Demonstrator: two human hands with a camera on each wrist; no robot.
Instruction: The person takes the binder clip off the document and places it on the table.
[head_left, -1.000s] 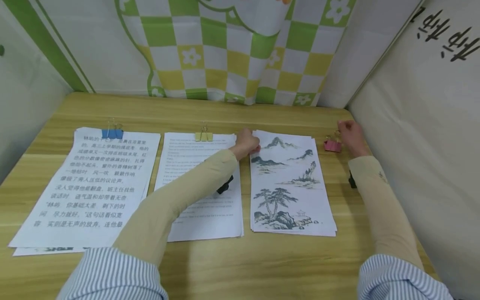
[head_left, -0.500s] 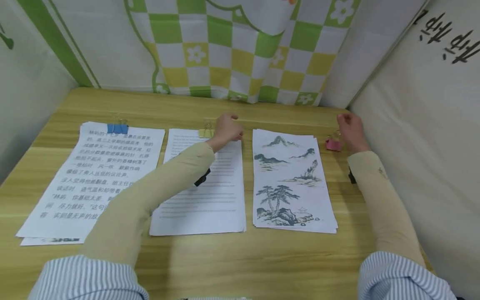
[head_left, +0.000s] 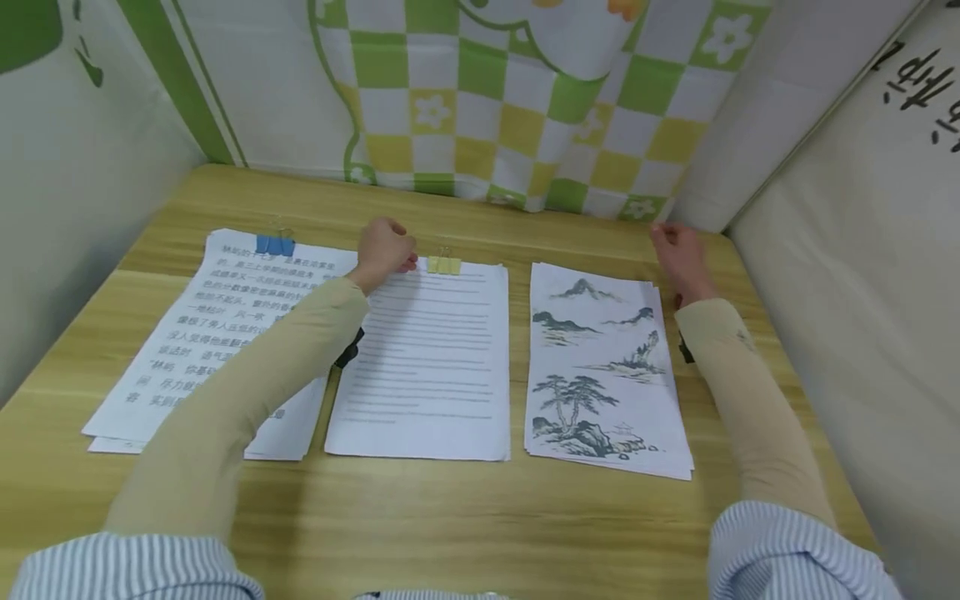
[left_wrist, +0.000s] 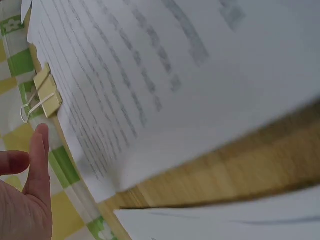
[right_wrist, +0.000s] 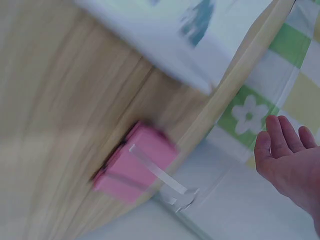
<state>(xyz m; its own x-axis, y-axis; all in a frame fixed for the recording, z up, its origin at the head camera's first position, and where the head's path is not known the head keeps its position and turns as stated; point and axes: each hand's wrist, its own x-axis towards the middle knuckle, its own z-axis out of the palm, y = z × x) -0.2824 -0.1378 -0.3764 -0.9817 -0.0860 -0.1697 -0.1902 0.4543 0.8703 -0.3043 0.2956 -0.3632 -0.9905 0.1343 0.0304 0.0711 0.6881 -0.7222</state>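
My left hand (head_left: 384, 250) is over the top left corner of the middle paper stack (head_left: 427, 358). A yellow binder clip (head_left: 444, 265) grips that stack's top edge; in the left wrist view the fingertips lie near the clip's wire handles, the thumb apart from them. My right hand (head_left: 681, 254) hovers beyond the top right corner of a stack of landscape drawings (head_left: 581, 333), holding nothing, its fingers loosely bent. Below it, a pink binder clip (right_wrist: 137, 162) is on the wooden table in the right wrist view; the hand and wrist largely hide it in the head view.
To the left lies a printed stack (head_left: 225, 308) with a blue binder clip (head_left: 275, 245) on its top edge. A checked curtain (head_left: 480, 108) hangs behind the wooden table (head_left: 442, 521). White fabric walls (head_left: 855, 275) stand at both sides.
My left hand has left the drawings' top left corner and travelled left past the yellow clip. My right hand has shifted left toward the drawings, over the pink clip. The head view has turned slightly.
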